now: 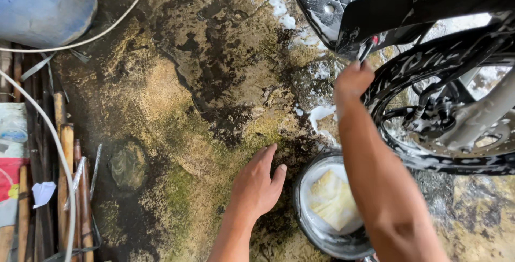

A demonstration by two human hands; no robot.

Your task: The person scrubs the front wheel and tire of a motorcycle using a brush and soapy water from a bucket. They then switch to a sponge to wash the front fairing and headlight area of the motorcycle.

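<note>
Head view: I look straight down at wet, mossy ground, soapy motorbike front at upper right.
Left hand (257, 184): lower centre, flat on the ground (177, 133), palm down, fingers spread and holding nothing, just left of the bowl.
Right hand (351, 79): upper right of centre, arm running up from the bottom edge; fingers curled around a thin tool with a red part (369, 47), pressed up by the fender. I can't tell what kind of tool, most of it is hidden.
Wheel (445, 117): right side, black tyre and spokes streaked with foam, touching distance from my right hand.
Fender (375, 4): black, top right, suds on it.
Bowl (330, 208): metal, bottom centre, between my two arms, soapy water and a yellow sponge (332, 200) inside; right forearm crosses over its right edge.
Foam patches (319, 114): on ground near the wheel.
Blue drum (43, 4): upper left corner, white hose (59, 155) curving down the left side.
Bamboo sticks (67, 176): lower left.
</note>
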